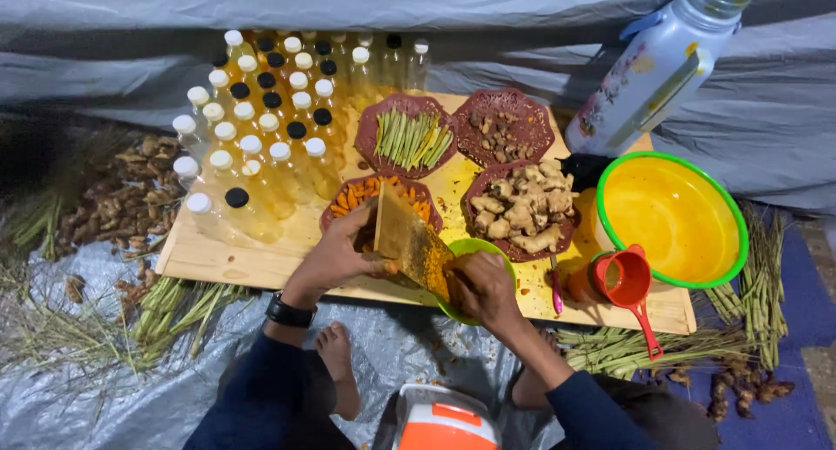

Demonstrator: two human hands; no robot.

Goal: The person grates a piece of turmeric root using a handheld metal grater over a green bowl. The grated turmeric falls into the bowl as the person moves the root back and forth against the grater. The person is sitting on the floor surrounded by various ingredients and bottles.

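My left hand (pixel 335 254) grips the upper edge of a flat, yellow-stained grater (pixel 409 239), which leans down into a small green bowl (pixel 475 250). My right hand (pixel 483 289) is closed against the grater's lower face above that bowl; what it holds is hidden by the fingers. Just behind the grater sits a dark red plate of orange turmeric pieces (pixel 357 196). All of this rests on a wooden board (pixel 252 263).
Several capped bottles of yellow liquid (pixel 270 119) fill the board's left. Plates hold green stalks (pixel 411 138), small dark pieces (pixel 505 130) and ginger (pixel 522 208). A large yellow basin (pixel 670 219), red strainer (pixel 629 280), thermos flask (pixel 657 67) and lemongrass bundles (pixel 610 350) lie right.
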